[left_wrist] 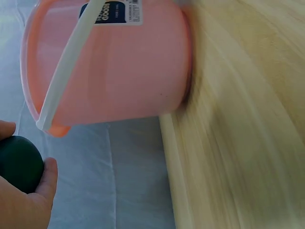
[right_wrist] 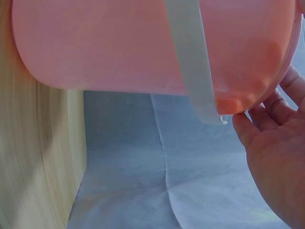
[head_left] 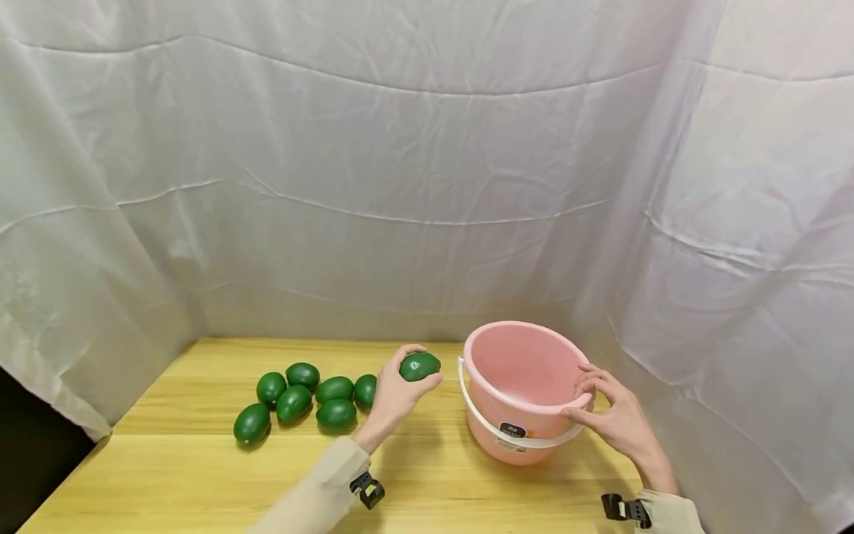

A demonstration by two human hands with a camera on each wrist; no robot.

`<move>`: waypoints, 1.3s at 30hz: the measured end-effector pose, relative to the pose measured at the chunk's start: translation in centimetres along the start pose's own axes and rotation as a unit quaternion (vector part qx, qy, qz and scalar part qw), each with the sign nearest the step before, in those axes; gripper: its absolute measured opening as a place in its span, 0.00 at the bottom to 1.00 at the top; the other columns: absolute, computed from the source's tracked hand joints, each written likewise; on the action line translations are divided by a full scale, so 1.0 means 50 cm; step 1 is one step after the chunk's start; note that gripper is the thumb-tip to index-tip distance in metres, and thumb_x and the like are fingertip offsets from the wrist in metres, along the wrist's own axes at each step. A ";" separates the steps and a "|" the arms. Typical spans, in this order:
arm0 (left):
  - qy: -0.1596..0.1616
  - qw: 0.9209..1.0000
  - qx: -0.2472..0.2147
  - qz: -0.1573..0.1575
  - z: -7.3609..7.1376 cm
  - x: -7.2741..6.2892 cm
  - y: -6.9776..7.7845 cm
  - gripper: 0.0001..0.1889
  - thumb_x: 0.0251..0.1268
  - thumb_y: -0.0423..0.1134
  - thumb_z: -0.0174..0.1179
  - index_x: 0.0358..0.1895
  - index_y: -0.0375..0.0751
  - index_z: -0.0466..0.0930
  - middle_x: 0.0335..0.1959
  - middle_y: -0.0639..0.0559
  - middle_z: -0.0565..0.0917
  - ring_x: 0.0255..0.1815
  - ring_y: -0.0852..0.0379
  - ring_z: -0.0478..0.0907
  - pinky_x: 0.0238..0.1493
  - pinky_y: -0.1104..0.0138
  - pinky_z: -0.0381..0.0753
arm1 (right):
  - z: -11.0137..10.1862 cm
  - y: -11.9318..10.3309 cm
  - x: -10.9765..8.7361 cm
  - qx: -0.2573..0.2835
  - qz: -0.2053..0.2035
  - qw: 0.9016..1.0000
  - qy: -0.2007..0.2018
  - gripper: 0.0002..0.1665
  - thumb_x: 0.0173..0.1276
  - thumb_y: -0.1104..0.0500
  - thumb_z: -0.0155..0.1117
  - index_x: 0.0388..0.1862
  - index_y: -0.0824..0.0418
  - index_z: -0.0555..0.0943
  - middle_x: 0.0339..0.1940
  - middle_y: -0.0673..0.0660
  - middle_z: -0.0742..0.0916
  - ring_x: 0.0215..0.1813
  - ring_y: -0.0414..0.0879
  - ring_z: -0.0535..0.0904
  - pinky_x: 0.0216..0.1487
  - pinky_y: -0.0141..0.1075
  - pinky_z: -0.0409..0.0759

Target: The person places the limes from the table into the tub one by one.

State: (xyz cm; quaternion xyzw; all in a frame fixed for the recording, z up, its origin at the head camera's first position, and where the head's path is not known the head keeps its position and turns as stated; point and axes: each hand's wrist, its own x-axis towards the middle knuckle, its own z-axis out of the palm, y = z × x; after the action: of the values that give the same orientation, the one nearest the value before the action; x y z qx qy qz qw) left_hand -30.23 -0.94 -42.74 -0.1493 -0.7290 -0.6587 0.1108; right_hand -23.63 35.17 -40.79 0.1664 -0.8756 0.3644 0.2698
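Note:
My left hand [head_left: 394, 393] holds a glossy dark green avocado [head_left: 419, 366] between thumb and fingers, above the table and just left of the pink bucket [head_left: 487, 415]. In the left wrist view, the same avocado [left_wrist: 20, 164] sits in the fingers beside the bucket's rim. The right hand [head_left: 617, 415] grips the bucket's right rim, its thumb on the near side and the fingers over the edge. Upright on the table, the bucket has its white handle [head_left: 477, 415] hanging down across the front. The visible inner wall is bare pink; part of the bottom is hidden.
Several more avocados [head_left: 293, 403] lie in a loose group on the left of the wooden table [head_left: 167, 475]. Pale grey cloth [head_left: 373, 163] hangs behind the table and along both sides. A black camera strap is on each wrist.

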 end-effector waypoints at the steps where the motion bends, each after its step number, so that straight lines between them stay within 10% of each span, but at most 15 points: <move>1: 0.001 1.000 -0.004 -0.004 0.001 0.001 0.002 0.25 0.51 0.44 0.75 0.53 0.58 0.77 0.47 0.47 0.82 0.40 0.53 0.81 0.38 0.62 0.84 | 0.000 0.000 0.001 0.001 0.001 1.000 0.001 0.18 0.44 0.61 0.83 0.29 0.53 0.81 0.53 0.63 0.82 0.66 0.27 0.68 0.64 0.14 0.55; 26: -0.008 0.997 0.037 0.071 0.088 0.028 0.047 0.30 0.52 0.39 0.71 0.58 0.48 0.67 0.49 0.45 0.80 0.44 0.52 0.80 0.41 0.63 0.82 | 0.002 0.007 0.000 0.005 -0.006 1.000 0.001 0.18 0.44 0.62 0.83 0.28 0.52 0.80 0.52 0.64 0.82 0.65 0.25 0.68 0.63 0.13 0.56; 39: -0.047 0.985 0.092 0.141 0.118 0.042 0.058 0.30 0.53 0.40 0.73 0.60 0.59 0.74 0.52 0.53 0.77 0.48 0.57 0.78 0.48 0.64 0.80 | 0.002 0.010 0.001 0.007 -0.011 1.000 0.002 0.18 0.44 0.63 0.83 0.29 0.52 0.80 0.51 0.65 0.82 0.65 0.24 0.67 0.62 0.13 0.57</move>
State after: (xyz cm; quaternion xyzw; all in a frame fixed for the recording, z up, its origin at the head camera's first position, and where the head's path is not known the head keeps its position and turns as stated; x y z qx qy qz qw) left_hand -30.94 5.34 -39.92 -0.2704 -0.7625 -0.5590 0.1812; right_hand -23.96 35.43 -41.11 0.1775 -0.8705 0.3681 0.2742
